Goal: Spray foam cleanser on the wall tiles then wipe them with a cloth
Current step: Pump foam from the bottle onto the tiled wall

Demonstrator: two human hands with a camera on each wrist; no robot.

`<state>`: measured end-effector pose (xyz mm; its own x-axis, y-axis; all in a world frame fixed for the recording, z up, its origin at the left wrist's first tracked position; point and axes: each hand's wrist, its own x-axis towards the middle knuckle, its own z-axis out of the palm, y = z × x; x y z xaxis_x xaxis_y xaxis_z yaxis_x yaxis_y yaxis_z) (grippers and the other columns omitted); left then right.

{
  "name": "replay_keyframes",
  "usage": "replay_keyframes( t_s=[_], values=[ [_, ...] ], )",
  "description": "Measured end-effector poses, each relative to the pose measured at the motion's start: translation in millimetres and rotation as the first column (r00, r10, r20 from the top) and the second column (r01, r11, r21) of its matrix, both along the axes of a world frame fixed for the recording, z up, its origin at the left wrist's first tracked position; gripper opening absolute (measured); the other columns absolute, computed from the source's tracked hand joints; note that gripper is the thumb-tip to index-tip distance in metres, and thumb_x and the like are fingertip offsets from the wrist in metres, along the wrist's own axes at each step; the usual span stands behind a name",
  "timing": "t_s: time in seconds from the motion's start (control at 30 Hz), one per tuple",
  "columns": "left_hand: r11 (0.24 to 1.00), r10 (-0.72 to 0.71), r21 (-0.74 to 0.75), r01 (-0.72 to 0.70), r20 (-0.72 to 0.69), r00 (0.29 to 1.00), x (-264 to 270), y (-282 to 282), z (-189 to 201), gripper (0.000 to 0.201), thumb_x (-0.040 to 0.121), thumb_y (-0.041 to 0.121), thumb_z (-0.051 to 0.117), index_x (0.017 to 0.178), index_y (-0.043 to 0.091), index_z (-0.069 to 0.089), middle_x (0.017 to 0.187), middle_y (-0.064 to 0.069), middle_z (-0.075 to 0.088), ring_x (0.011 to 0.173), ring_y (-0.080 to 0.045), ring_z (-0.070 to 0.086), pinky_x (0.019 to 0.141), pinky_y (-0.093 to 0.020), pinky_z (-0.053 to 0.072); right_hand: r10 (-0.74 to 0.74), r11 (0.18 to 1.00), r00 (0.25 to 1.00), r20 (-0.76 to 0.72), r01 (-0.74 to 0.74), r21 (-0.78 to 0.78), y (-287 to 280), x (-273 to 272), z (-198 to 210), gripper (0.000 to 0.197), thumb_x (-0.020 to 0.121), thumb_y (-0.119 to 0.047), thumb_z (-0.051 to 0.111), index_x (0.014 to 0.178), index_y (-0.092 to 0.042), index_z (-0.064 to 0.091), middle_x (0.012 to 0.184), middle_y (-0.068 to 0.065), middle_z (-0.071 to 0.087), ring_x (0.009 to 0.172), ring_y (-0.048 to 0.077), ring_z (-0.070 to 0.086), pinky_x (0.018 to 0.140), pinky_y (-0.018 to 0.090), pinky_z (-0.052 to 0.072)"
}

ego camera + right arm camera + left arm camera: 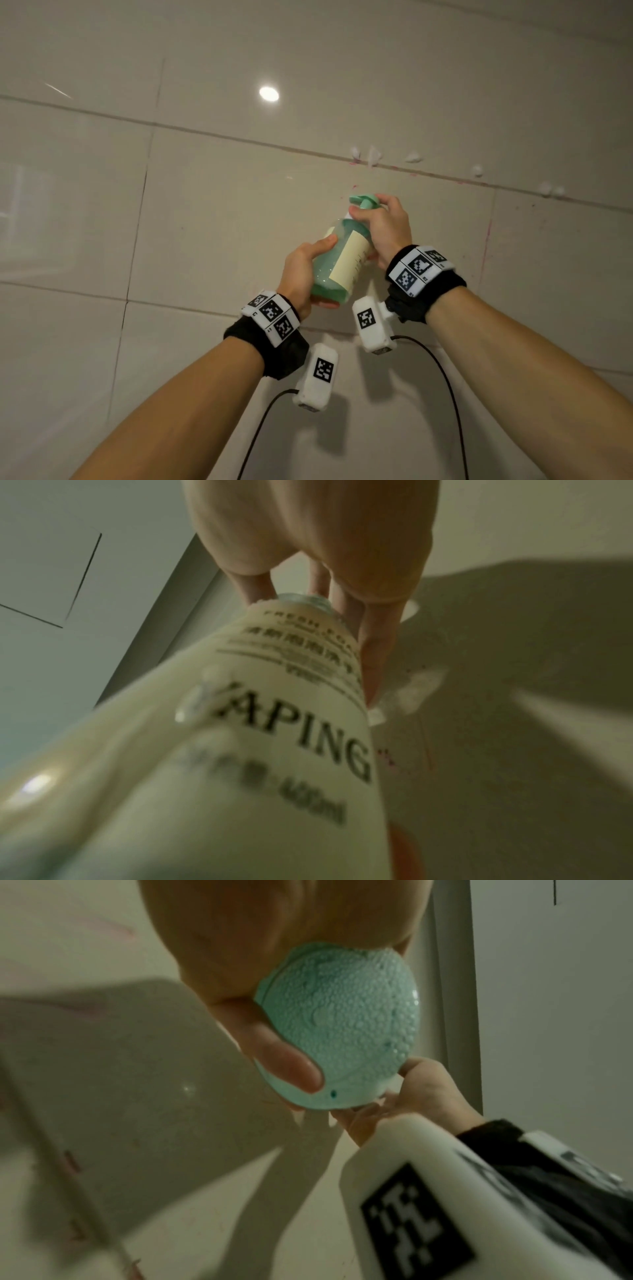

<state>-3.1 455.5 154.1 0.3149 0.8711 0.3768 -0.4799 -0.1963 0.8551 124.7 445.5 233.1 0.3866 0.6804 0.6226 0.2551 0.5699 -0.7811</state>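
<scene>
A green foam cleanser bottle [342, 260] with a cream label is held tilted up toward the beige wall tiles [239, 192]. My left hand [305, 270] grips the bottle's lower body, its foamy base [339, 1037] filling the left wrist view. My right hand [380, 222] wraps the neck, fingers curled over the mint pump head [364, 200]. The label [274, 723] dominates the right wrist view. Small white foam blobs [373, 156] dot the grout line above and to the right. No cloth is in view.
Pink stains [486, 240] run along the grout lines right of the bottle. A ceiling light reflects on the tile [269, 93]. Black cables [442, 377] hang from the wrist cameras below my hands.
</scene>
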Motion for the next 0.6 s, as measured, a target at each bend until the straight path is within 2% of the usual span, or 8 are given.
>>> replay_keyframes(
  t_s=[0.1, 0.2, 0.27, 0.33, 0.37, 0.5, 0.6],
  values=[
    [1.0, -0.022, -0.008, 0.022, -0.001, 1.0, 0.2, -3.1, 1.7, 0.053, 0.084, 0.047, 0.062, 0.117, 0.005, 0.065, 0.083, -0.011, 0.069, 0.059, -0.027, 0.065, 0.047, -0.025, 0.048, -0.023, 1.0, 1.0, -0.005, 0.023, 0.001, -0.4, -1.7, 1.4, 0.041, 0.061, -0.028, 0.079, 0.097, -0.033, 0.06, 0.104, 0.0, 0.071, 0.089, 0.025, 0.072, 0.081, 0.05, 0.06],
    [0.999, -0.035, -0.019, 0.035, 0.0, 0.999, 1.0, -2.6, 3.1, 0.065, 0.076, 0.05, 0.066, 0.12, 0.003, 0.065, 0.088, -0.013, 0.069, 0.066, -0.029, 0.066, 0.055, -0.028, 0.05, -0.036, 0.999, 0.999, -0.006, 0.036, 0.001, -1.2, -2.4, 3.1, 0.037, 0.063, -0.026, 0.079, 0.096, -0.03, 0.062, 0.102, 0.001, 0.071, 0.089, 0.027, 0.072, 0.077, 0.049, 0.061],
    [0.999, -0.042, -0.019, 0.042, -0.005, 0.999, 1.6, -0.7, 1.2, 0.057, 0.079, 0.049, 0.065, 0.114, 0.005, 0.068, 0.088, -0.013, 0.07, 0.068, -0.029, 0.066, 0.058, -0.029, 0.049, -0.033, 0.999, 0.999, -0.017, 0.033, -0.004, -1.5, -0.5, 0.9, 0.035, 0.068, -0.023, 0.08, 0.097, -0.029, 0.063, 0.102, 0.002, 0.071, 0.087, 0.027, 0.072, 0.07, 0.044, 0.061],
    [0.999, -0.051, -0.016, 0.051, -0.02, 0.998, 1.7, -0.3, -1.8, 0.042, 0.087, 0.046, 0.06, 0.104, 0.009, 0.069, 0.08, -0.011, 0.069, 0.061, -0.027, 0.065, 0.053, -0.025, 0.047, -0.024, 1.0, 0.999, -0.028, 0.024, -0.008, -1.5, 2.5, -4.0, 0.033, 0.072, -0.022, 0.08, 0.099, -0.028, 0.062, 0.102, 0.003, 0.071, 0.084, 0.025, 0.072, 0.063, 0.037, 0.058],
    [0.998, -0.055, -0.017, 0.055, -0.017, 0.998, 1.7, -0.9, -4.3, 0.04, 0.088, 0.045, 0.058, 0.103, 0.01, 0.069, 0.078, -0.01, 0.069, 0.059, -0.026, 0.064, 0.05, -0.023, 0.047, -0.015, 1.0, 0.999, -0.032, 0.015, -0.009, -1.6, 4.2, -7.4, 0.033, 0.073, -0.022, 0.08, 0.099, -0.028, 0.061, 0.103, 0.003, 0.071, 0.083, 0.025, 0.072, 0.062, 0.035, 0.056],
    [1.0, -0.027, -0.004, 0.026, -0.038, 0.999, 4.4, -1.2, -5.4, 0.058, 0.087, 0.048, 0.059, 0.123, 0.003, 0.063, 0.084, -0.012, 0.069, 0.06, -0.026, 0.065, 0.045, -0.023, 0.045, 0.041, 0.999, 0.999, -0.033, -0.041, -0.003, -6.3, 10.4, -13.1, 0.034, 0.08, -0.021, 0.077, 0.108, -0.029, 0.06, 0.105, 0.001, 0.069, 0.081, 0.024, 0.072, 0.058, 0.032, 0.055],
    [1.0, -0.006, 0.011, 0.007, -0.091, 0.996, 10.3, -3.1, -2.1, 0.064, 0.085, 0.052, 0.061, 0.129, 0.006, 0.058, 0.087, -0.011, 0.069, 0.06, -0.026, 0.067, 0.043, -0.024, 0.046, 0.08, 0.997, 0.995, -0.063, -0.08, -0.004, -11.3, 17.5, -14.3, 0.042, 0.082, -0.02, 0.076, 0.118, -0.031, 0.057, 0.109, 0.0, 0.069, 0.082, 0.024, 0.072, 0.059, 0.034, 0.056]
  ],
)
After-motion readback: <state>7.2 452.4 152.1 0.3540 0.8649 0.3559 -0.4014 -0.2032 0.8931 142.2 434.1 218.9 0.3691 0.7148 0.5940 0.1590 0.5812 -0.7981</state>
